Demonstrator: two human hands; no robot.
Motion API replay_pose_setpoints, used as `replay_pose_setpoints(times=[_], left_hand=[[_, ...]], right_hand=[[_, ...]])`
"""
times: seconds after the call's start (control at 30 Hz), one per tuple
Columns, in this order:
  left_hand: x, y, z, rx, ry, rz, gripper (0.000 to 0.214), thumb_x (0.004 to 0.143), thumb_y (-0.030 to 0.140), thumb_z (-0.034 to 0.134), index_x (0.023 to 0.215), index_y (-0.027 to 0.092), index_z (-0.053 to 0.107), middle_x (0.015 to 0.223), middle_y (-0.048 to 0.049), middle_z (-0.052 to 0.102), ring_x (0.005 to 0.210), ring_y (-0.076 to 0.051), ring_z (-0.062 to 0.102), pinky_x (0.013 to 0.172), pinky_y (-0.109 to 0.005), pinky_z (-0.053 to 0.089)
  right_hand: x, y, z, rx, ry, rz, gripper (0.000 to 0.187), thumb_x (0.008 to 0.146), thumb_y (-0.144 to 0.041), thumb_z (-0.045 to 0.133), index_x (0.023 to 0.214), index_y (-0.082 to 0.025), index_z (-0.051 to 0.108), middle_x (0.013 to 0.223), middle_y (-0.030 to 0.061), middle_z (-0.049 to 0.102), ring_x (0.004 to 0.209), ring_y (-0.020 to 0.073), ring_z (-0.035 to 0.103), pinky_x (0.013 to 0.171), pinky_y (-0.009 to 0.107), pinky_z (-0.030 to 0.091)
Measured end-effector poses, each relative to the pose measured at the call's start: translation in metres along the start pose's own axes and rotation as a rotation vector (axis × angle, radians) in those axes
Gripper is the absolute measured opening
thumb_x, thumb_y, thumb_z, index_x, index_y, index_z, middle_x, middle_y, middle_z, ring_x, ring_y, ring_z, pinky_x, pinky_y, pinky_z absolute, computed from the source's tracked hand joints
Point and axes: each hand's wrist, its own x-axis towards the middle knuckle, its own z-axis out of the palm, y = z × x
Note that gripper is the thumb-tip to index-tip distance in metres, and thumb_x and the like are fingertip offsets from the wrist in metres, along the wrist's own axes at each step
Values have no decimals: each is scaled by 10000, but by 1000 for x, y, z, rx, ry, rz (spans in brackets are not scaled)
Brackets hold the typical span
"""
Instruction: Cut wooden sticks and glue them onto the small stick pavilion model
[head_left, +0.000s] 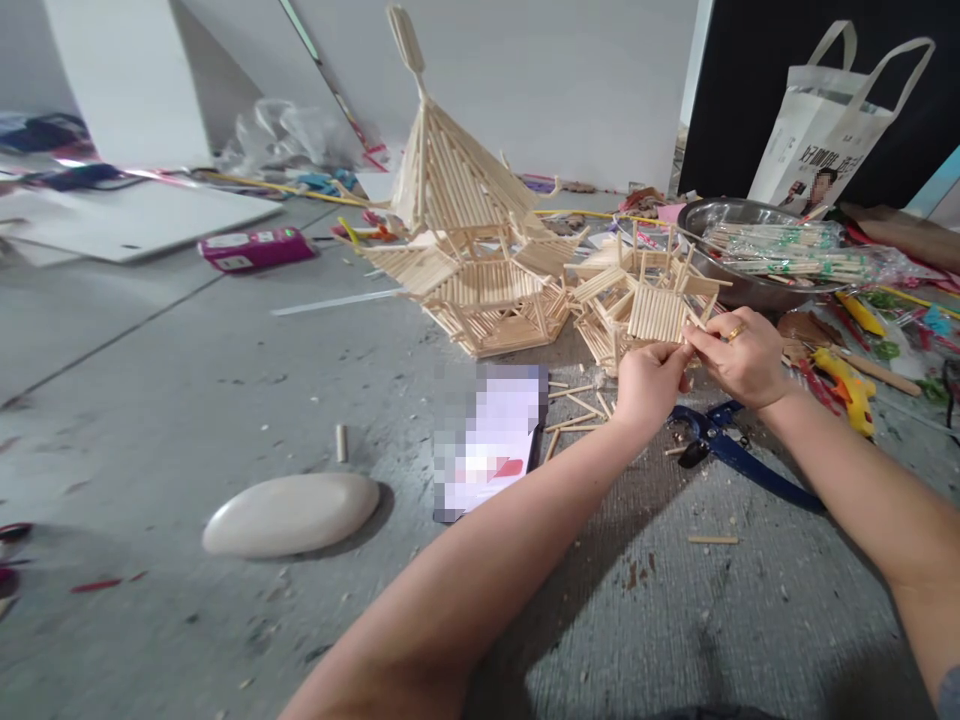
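Observation:
Both my hands meet at the near right corner of a small model built of thin wooden sticks. My left hand is closed in a pinch against that corner; what lies between its fingertips is hidden. Just right of it, my right hand, with a ring on one finger, pinches a short wooden stick at the model's edge. Beside the small model stands a larger stick pavilion with a pointed roof. Loose cut sticks lie in front, and blue-handled cutters rest below my right hand.
A phone lies left of my left forearm, with a white oval object farther left. Behind my right hand are a metal bowl of bagged sticks and a tote bag. A yellow glue gun and a purple package lie at the sides.

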Motion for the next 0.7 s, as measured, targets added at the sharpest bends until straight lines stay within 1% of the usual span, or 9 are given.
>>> replay_pose_setpoints(times=[0.13,0.23,0.53,0.7], left_hand=[[-1,-1,5,-317,-27,-129,316,754,391,549,538,161,536,405,56,453,334,-42,334,372,-208,228],[-1,-1,8,-452,-23,-179,301,739,389,575,560,152,528,406,64,439,321,-29,324,354,-195,204],[0,-3,13,-580,-1,-211,295,701,396,618,580,150,507,396,81,400,315,-21,298,337,-189,186],[0,-3,14,-617,10,-210,274,706,351,621,568,154,489,393,79,405,309,-20,297,332,-187,181]], right_hand=[[1,0,2,-12,39,18,314,874,-346,358,985,-305,649,780,52,596,760,204,503,686,352,364],[1,0,2,-5,66,21,306,875,-342,367,970,-308,656,765,51,594,761,201,501,700,353,357],[1,-3,2,2,100,73,286,867,-339,386,953,-292,655,802,55,593,788,210,481,715,355,328],[-1,-2,6,-21,174,44,274,860,-330,406,985,-295,648,846,57,595,809,212,471,733,353,332]])
